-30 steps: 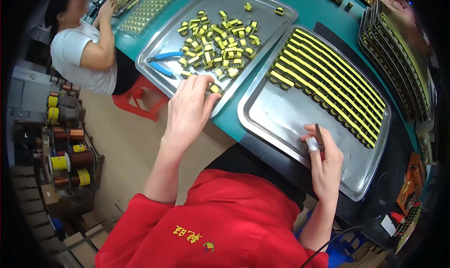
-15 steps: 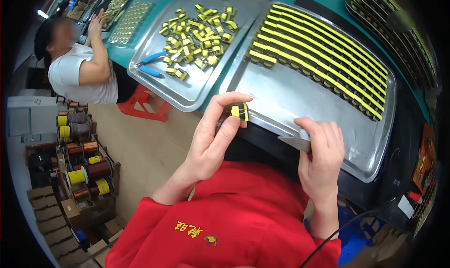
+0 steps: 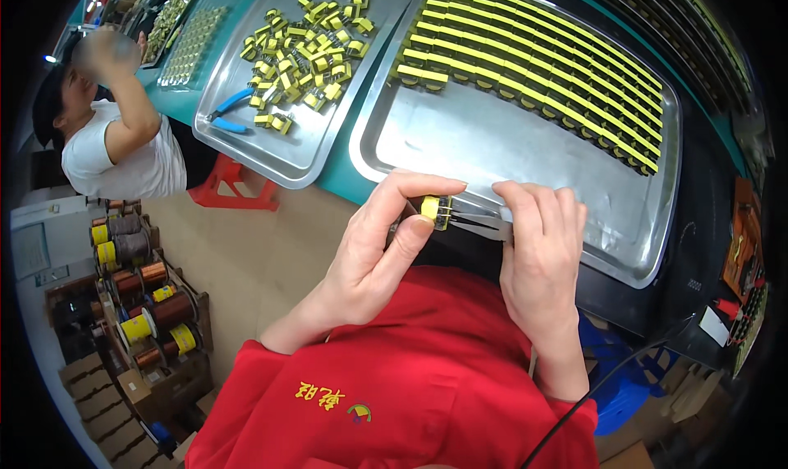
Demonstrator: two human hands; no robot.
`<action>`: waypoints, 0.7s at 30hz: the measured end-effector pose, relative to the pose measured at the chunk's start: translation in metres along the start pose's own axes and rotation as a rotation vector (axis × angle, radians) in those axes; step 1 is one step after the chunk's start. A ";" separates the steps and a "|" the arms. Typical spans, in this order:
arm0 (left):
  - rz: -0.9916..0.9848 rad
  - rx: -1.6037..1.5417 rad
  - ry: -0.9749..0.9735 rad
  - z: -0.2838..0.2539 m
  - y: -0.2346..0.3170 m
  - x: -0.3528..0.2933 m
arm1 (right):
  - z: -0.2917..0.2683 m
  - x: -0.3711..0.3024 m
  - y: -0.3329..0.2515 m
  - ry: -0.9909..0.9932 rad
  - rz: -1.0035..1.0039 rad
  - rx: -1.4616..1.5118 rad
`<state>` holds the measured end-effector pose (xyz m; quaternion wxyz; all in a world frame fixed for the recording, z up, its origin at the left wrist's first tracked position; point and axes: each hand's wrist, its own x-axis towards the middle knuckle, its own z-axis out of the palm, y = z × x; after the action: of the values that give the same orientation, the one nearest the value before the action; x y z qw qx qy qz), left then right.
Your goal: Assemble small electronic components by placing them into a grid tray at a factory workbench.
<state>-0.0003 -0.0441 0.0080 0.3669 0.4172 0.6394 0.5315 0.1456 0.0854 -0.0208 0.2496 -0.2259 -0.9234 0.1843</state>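
Between the thumb and index finger of my left hand (image 3: 361, 264) is a small yellow-and-black transformer (image 3: 430, 210), its metal pins facing right. My right hand (image 3: 542, 264) is closed around slim metal tweezers (image 3: 486, 225), whose points reach the pin side of the transformer. Whether the tips grip a pin is too small to tell. Both hands are above the near edge of a metal tray (image 3: 460, 132), where yellow-topped transformers (image 3: 533, 71) stand in tight rows toward the far side.
Left of it, a second metal tray (image 3: 283, 161) bears a loose pile of transformers (image 3: 304, 54) and blue-handled cutters (image 3: 230, 127). A co-worker (image 3: 123, 145) is at the far left, near a red stool (image 3: 234, 186). Wire spools (image 3: 135, 329) stand below. A black cable (image 3: 566, 428) crosses at lower right.
My right hand has moved left, bringing the tweezers from apart to the transformer's pins. My left hand still holds the transformer. The whole view has shifted slightly; the co-worker's arm is raised to the head.
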 end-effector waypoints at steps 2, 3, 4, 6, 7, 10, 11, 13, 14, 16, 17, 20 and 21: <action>-0.035 -0.010 -0.002 -0.001 0.000 -0.001 | 0.000 0.001 -0.001 -0.012 -0.004 0.010; 0.030 0.032 -0.001 0.000 -0.003 0.000 | -0.001 0.001 -0.003 -0.019 -0.005 0.013; 0.095 0.073 0.000 -0.001 -0.005 0.000 | -0.001 0.002 -0.004 -0.027 -0.005 0.017; 0.106 0.112 0.006 -0.003 -0.006 -0.001 | -0.001 0.003 -0.005 -0.030 -0.013 0.011; 0.120 0.153 0.010 -0.004 -0.006 -0.002 | 0.000 0.004 -0.005 -0.030 -0.021 0.003; 0.151 0.165 -0.010 -0.006 -0.002 -0.002 | 0.000 0.004 -0.002 -0.004 -0.063 -0.004; 0.149 0.163 -0.010 -0.006 -0.003 -0.002 | 0.000 0.004 -0.002 -0.007 -0.062 -0.004; 0.168 0.146 -0.006 -0.006 -0.004 -0.002 | -0.001 0.005 -0.001 -0.026 -0.095 -0.012; 0.166 0.145 -0.004 -0.006 -0.005 -0.003 | -0.002 0.005 -0.001 -0.029 -0.096 -0.012; 0.165 0.119 0.009 -0.005 -0.005 -0.004 | -0.005 0.006 -0.002 -0.056 -0.097 -0.021; 0.164 0.119 0.012 -0.004 -0.005 -0.005 | -0.005 0.007 -0.002 -0.058 -0.100 -0.020; 0.134 0.049 0.026 0.000 -0.004 -0.008 | -0.004 0.009 -0.004 -0.031 -0.111 -0.024; 0.118 0.017 0.036 0.001 -0.004 -0.008 | -0.004 0.009 -0.004 -0.042 -0.106 -0.013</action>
<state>0.0026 -0.0514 0.0037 0.3197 0.4477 0.6246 0.5542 0.1392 0.0879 -0.0125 0.2382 -0.1744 -0.9403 0.1695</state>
